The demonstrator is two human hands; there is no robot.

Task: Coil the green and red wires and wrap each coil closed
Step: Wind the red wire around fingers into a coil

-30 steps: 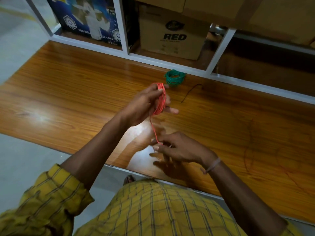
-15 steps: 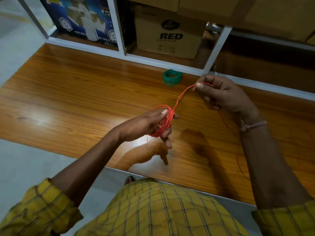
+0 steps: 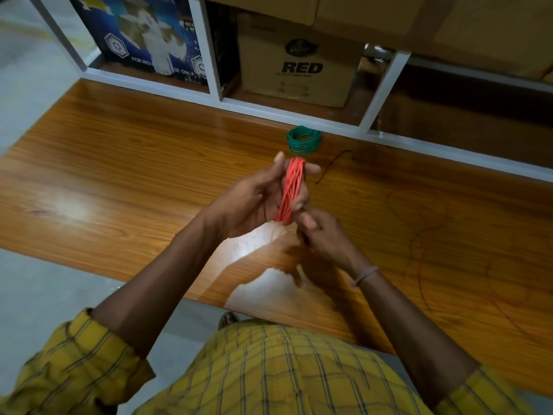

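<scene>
The red wire coil [image 3: 291, 190] is wound round the fingers of my left hand [image 3: 254, 199], which holds it upright above the wooden table [image 3: 134, 181]. My right hand [image 3: 323, 238] sits just below and to the right of the coil, its fingers curled at the coil's lower end, pinching the red wire there. The loose tail of red wire [image 3: 419, 235] trails over the table to the right. The green wire coil [image 3: 303, 139] lies flat on the table near the back rail, apart from both hands.
A thin dark wire piece [image 3: 332, 166] lies beside the green coil. A white shelf frame [image 3: 299, 115] runs along the table's back, with a cardboard box marked RED [image 3: 302, 64] and a blue box [image 3: 143, 37] behind it. Grey floor lies left.
My right hand has come back from the far right down to the coil's lower end. My left hand has turned the coil upright and raised it a little.
</scene>
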